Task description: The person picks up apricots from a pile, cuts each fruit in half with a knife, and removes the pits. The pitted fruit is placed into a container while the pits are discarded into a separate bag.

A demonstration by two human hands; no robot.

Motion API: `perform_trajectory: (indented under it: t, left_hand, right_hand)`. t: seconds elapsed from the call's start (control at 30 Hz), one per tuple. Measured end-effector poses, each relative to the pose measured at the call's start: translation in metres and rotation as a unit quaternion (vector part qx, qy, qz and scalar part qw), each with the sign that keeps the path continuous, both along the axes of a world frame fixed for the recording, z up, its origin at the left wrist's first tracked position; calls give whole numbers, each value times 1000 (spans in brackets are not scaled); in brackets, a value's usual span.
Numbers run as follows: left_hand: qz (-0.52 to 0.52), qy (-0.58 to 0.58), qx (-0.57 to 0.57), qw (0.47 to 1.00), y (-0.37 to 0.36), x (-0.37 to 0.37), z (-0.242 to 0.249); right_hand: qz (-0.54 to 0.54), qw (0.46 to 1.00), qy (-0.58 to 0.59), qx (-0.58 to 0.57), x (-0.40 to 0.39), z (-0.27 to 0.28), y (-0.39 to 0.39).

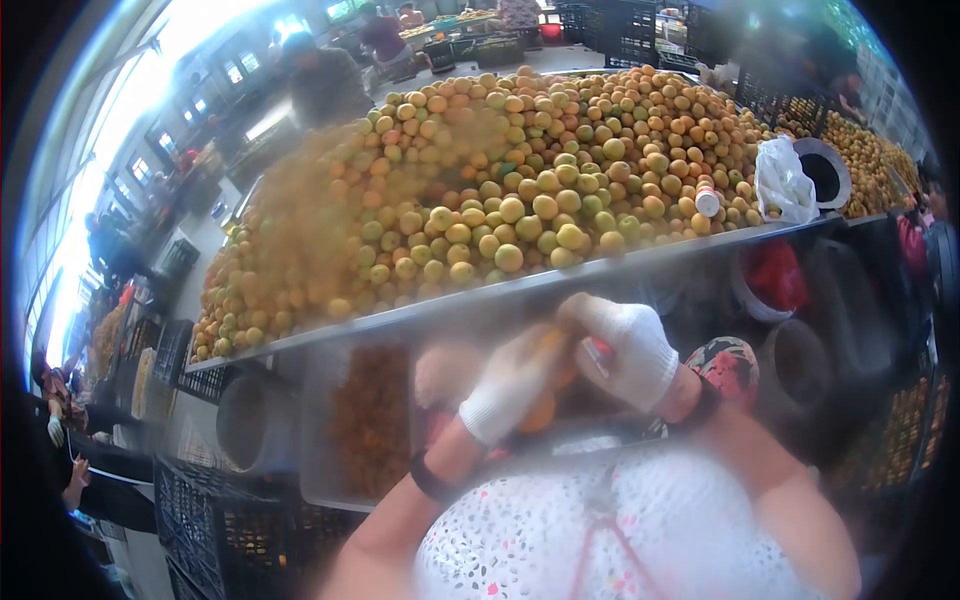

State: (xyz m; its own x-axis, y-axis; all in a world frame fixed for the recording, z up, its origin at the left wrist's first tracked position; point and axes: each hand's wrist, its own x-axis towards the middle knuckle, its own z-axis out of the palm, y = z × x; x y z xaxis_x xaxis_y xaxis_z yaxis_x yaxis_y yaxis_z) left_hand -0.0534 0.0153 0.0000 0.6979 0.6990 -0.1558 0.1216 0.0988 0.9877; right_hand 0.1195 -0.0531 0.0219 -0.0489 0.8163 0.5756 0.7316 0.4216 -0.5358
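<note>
White-gloved left hand curls round a red piece — right hand pinches blurred orange fruit.

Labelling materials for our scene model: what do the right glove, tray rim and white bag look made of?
Right glove: probably knitted fabric, matte, with a snug cuff; fibre type unclear.
Tray rim: likely bare metal, from its grey sheen and straight edge.
White bag: seemingly thin plastic film, crinkled with bright highlights.
</note>
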Motion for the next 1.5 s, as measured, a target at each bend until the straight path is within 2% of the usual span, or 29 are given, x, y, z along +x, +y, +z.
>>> perform_trajectory:
  t: [0.13,0.2,0.27,0.33,0.37,0.4,0.43,0.47,0.53,0.6,0.67,0.7,0.73,0.8,0.87,0.9,0.97,1.0,1.07,1.1,1.13,1.2,1.23,1.27,1.33,1.4,1.43,1.47,1.5]
  left_hand:
    - [17,-14,50,998,12,-12,-3]
    - [99,6,122,988,32,-37,-7]
    - [182,-22,109,977,58,-68,-10]
    - [255,67,128,956,94,-120,-25]
    - [230,129,274,925,133,-179,-71]
    - [199,186,413,869,170,-225,-104]
    - [185,358,413,817,175,-236,-79]
    - [163,520,398,738,174,-241,-51]
    - [264,533,442,672,199,-242,-29]
    - [317,300,447,781,228,-212,-3]
    - [111,308,699,636,292,-197,-9]
    - [138,233,565,779,308,-167,-13]
    - [161,147,407,887,317,-125,-19]
    - [145,151,299,931,330,-54,-17]
    - [95,231,342,906,365,-13,-27]
    - [95,235,339,906,383,2,-32]
    - [-16,347,511,786,417,25,-45]
    - [-19,350,508,787,430,35,-51]
    - [-57,486,560,668,453,52,-64]
    - [-88,466,600,645,480,50,-82]
    - [-91,467,597,646,486,59,-85]
    - [-145,576,564,574,489,74,-89]
    - [-121,564,550,604,484,73,-88]
    - [-120,563,549,607,479,73,-85]
    - [-133,613,515,584,469,72,-68]
    - [-140,603,523,586,461,50,-56]
    - [-57,510,433,741,453,37,-48]
    - [28,392,324,860,440,27,-39]
    - [56,289,269,917,417,20,-22]
  right_hand:
    - [-79,997,-3,-19,19,-24,12]
    - [-146,982,-41,-115,38,-46,19]
    - [-161,976,-35,-142,47,-57,22]
    - [-190,945,-86,-252,52,-58,23]
    - [-184,939,-83,-278,54,-54,22]
    - [-184,940,-80,-275,55,-51,25]
    - [-179,937,-81,-288,56,-50,27]
    - [-172,933,-82,-305,56,-52,28]
    - [-158,936,-78,-306,58,-59,35]
    - [-145,938,-78,-307,62,-64,41]
    - [-133,951,-43,-277,62,-71,48]
    - [-117,954,-20,-275,64,-78,53]
    - [-116,954,-18,-276,67,-80,57]
    - [-62,937,167,-299,75,-73,61]
    - [-44,941,184,-281,86,-76,71]
    - [-66,932,177,-310,91,-76,76]
    - [-100,915,160,-356,100,-82,87]
    - [-98,913,163,-360,105,-91,92]
    - [-97,891,210,-390,113,-106,97]
    - [-103,868,234,-425,114,-107,100]
    - [-103,866,236,-429,116,-111,104]
    - [-103,861,229,-442,118,-117,107]
    - [-105,860,228,-444,119,-116,108]
    - [-103,857,245,-442,118,-113,108]
    - [-102,855,260,-436,119,-109,106]
    - [-70,882,226,-408,119,-109,101]
    - [-70,883,226,-405,118,-107,99]
    - [-48,930,137,-338,119,-106,99]
    - [-26,963,44,-266,118,-107,97]
